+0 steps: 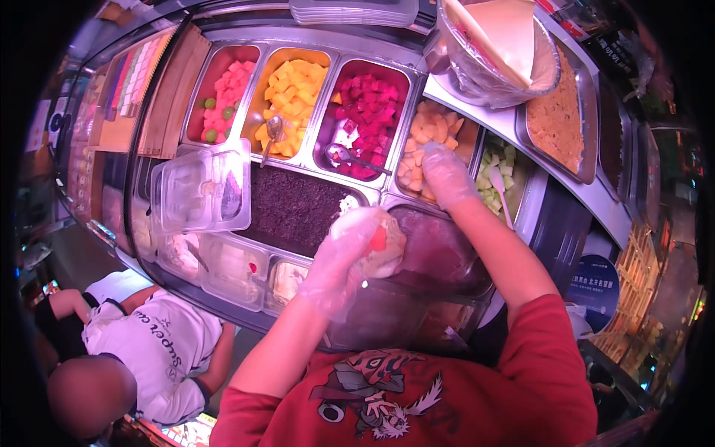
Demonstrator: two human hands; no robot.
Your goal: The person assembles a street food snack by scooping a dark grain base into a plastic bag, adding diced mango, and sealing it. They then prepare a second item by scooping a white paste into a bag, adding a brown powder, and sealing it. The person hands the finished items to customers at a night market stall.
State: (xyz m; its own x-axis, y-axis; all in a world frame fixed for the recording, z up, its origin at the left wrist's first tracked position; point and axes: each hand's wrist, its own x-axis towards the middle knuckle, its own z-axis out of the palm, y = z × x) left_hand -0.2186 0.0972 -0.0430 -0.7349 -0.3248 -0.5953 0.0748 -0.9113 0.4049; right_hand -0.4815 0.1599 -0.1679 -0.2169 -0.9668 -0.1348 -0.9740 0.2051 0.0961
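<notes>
My left hand (339, 261), in a clear plastic glove, is closed around a pale, rounded wrap (389, 255) with a red fruit piece showing at its top. It is held over the metal pans, between a dark crumbly filling (294, 205) and a covered dark pan (436, 242). My right hand (449, 179), also gloved, reaches into the pan of orange melon cubes (428, 127). Its fingers are bunched down at the cubes; the tips are partly hidden, so what they pinch cannot be made out.
Further pans hold watermelon cubes (237, 78) with green balls, mango cubes (294, 82), dark pink dragon fruit (372, 93) and green melon cubes (499, 167). Clear lidded boxes (201, 186) stand at left. A plastic-lined bowl (491, 82) is at back right. Another person (153, 350) is at lower left.
</notes>
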